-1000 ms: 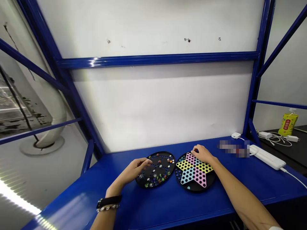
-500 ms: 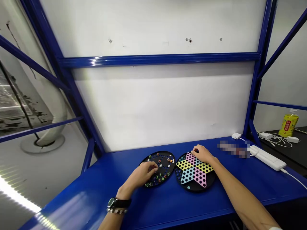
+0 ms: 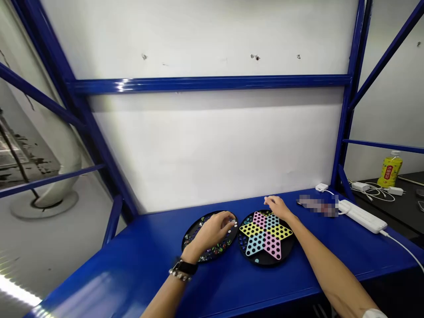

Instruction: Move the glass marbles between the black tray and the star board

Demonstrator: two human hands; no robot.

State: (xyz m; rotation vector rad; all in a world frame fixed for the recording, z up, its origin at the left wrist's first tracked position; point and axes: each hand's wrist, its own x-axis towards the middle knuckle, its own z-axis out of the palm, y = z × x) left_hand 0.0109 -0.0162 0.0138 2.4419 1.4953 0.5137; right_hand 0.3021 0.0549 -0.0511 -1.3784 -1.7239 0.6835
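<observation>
Two round black boards lie side by side on the blue shelf. The left tray holds several loose marbles. The right board shows a star of pink, yellow and pale blue fields full of holes. My left hand, with a watch and bracelet at the wrist, lies over the marble tray, fingers curled down among the marbles; whether it holds one is hidden. My right hand rests on the far rim of the star board, fingers bent.
A white power strip with its cable lies at the right of the shelf, a small white plug behind it. A yellow bottle and chargers stand on a dark table beyond. Blue frame posts rise at both sides.
My left hand has moved right and forward, from the tray's left edge to over its middle. My right hand has barely shifted. The view has swung a little to the right.
</observation>
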